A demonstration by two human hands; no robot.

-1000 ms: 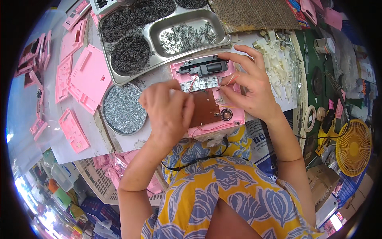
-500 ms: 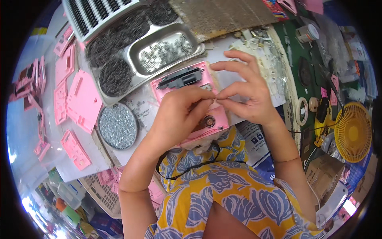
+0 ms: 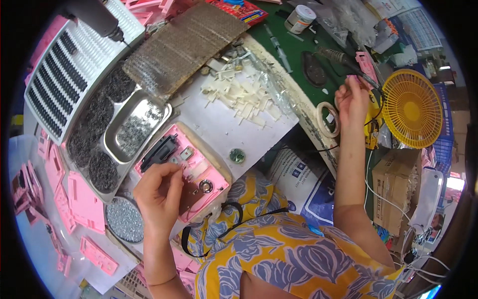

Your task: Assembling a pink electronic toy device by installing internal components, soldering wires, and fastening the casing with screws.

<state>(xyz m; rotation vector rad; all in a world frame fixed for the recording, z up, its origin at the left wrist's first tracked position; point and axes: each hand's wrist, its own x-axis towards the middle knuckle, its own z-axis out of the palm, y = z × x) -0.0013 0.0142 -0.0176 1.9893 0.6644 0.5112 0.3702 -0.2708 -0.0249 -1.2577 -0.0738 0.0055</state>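
Observation:
My left hand (image 3: 160,192) rests over the lower left of a pink plastic housing (image 3: 218,172), thumb and fingertips pinched together. Whatever the pinch holds, if anything, is too small to make out. Within the housing lie a dark plastic module (image 3: 160,152), a small metal piece (image 3: 186,153) and a round metal-rimmed part (image 3: 205,186). Far to the right, my right hand (image 3: 351,102) reaches out with bent fingers beside the handle of a soldering iron (image 3: 367,74). Its fingertips are partly hidden, so a grip on the handle cannot be made out.
A metal pan (image 3: 160,110) of small silver parts sits among heaps of black pieces (image 3: 84,144). Beyond are a white rack (image 3: 37,99) and an electric screwdriver (image 3: 97,20). White plastic pieces (image 3: 244,92), a tape roll (image 3: 326,119) and a yellow basket (image 3: 413,109) lie rightward.
My right hand has left the pink housing and swung far right to the soldering iron. My left hand stays at the housing. The whole view has shifted toward the right side.

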